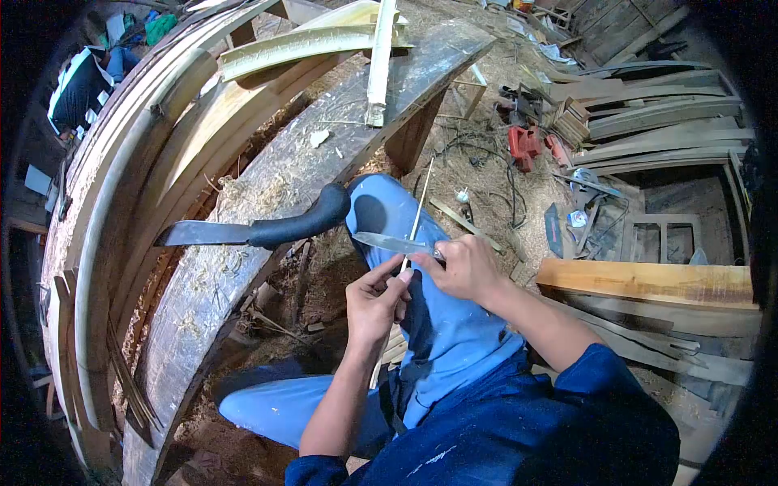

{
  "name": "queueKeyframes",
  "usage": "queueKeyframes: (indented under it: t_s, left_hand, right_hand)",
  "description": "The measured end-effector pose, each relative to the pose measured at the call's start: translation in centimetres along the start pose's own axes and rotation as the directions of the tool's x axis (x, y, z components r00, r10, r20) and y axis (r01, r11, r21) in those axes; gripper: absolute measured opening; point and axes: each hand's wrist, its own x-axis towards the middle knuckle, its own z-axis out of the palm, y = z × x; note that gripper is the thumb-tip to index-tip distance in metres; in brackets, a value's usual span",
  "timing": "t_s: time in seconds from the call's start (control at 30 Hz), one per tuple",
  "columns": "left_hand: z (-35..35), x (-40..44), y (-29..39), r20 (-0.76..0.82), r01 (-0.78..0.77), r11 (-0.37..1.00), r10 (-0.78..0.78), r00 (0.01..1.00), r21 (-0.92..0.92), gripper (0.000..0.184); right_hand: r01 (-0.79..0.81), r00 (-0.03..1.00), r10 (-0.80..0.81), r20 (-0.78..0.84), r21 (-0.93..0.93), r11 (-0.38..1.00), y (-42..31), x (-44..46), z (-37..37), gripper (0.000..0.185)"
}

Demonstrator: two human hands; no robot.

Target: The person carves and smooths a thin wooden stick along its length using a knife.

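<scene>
My right hand (468,269) is closed round the handle of a small knife (389,242), whose blade points left and lies across a thin wooden strip (421,206). Between the thumb and fingers of my left hand (376,303) the strip is pinched, just below the blade. The strip slants up and away past my knee. Left of my hands, a large machete (212,233) with a thick black handle rests on the worn plank bench (194,304). Most of the small knife's handle is hidden in my right fist.
Curved wooden boards (121,219) lie along the left, and a short offcut (381,69) rests at the bench's far end. On the shaving-strewn floor to the right are a red tool (523,147), cables and a squared beam (648,282). Another person (77,91) is at the far left.
</scene>
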Motion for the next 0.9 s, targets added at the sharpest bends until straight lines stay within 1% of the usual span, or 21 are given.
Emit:
queueKeyframes:
  t_s: [0.07,0.13,0.17,0.23,0.33,0.47,0.53,0.57,0.63,0.67,0.73,0.9]
  left_hand:
    - [-0.5,-0.5,0.1,0.014,0.014,1.0,-0.014,1.0,-0.009,0.034]
    - [-1.0,-0.9,0.2,0.029,0.022,1.0,-0.022,0.999,-0.021,0.033]
    - [-1.3,-1.4,0.0,0.022,0.053,0.998,-0.052,0.998,-0.031,0.032]
    - [-2.0,-2.4,-0.1,0.015,0.087,0.995,-0.086,0.996,-0.042,0.031]
    - [-3.2,-3.6,0.2,0.054,0.135,0.988,-0.131,0.99,-0.077,0.031]
    - [-3.2,-4.1,0.2,0.018,0.153,0.986,-0.153,0.988,-0.059,0.031]
    - [-3.5,-4.6,0.1,0.018,0.152,0.987,-0.152,0.988,-0.047,0.031]
    - [-3.8,-4.9,0.1,0.012,0.15,0.988,-0.149,0.989,-0.033,0.031]
    - [-4.8,-5.7,0.4,0.011,0.163,0.987,-0.163,0.987,0.013,0.029]
    - [-5.4,-6.0,0.5,0.027,0.158,0.987,-0.159,0.987,0.025,0.028]
    - [-5.7,-6.2,0.7,0.039,0.157,0.987,-0.159,0.987,0.043,0.027]
    - [-3.8,-5.4,0.4,0.003,0.089,0.996,-0.089,0.996,0.007,0.028]
  right_hand:
    - [0.006,1.0,-0.006,-0.004,0.007,1.0,-0.2,0.0,0.2,0.071]
    - [-0.092,0.996,0.093,0.018,-0.037,0.995,-0.5,0.3,0.1,0.071]
    - [-0.089,0.996,0.09,0.021,-0.039,0.995,-0.5,0.4,0.2,0.071]
    - [-0.191,0.982,0.191,0.0,0.036,0.981,-0.2,0.6,0.4,0.067]
    - [-0.186,0.982,0.185,0.026,0.08,0.979,0.9,1.1,0.5,0.066]
    - [-0.148,0.989,0.148,0.007,0.076,0.986,0.8,1.2,0.3,0.066]
    - [-0.213,0.977,0.213,-0.004,0.022,0.977,0.6,1.3,0.3,0.067]
    - [-0.215,0.976,0.216,-0.006,0.022,0.976,0.9,1.4,0.3,0.067]
    - [-0.25,0.965,0.254,-0.057,0.074,0.965,1.3,1.6,0.6,0.068]
    - [-0.251,0.965,0.256,-0.057,0.081,0.965,1.5,1.8,0.5,0.068]
    - [-0.406,0.914,0.405,0.033,0.056,0.912,2.0,1.9,0.0,0.068]
    - [-0.355,0.931,0.363,-0.039,0.132,0.925,2.8,0.8,0.1,0.065]
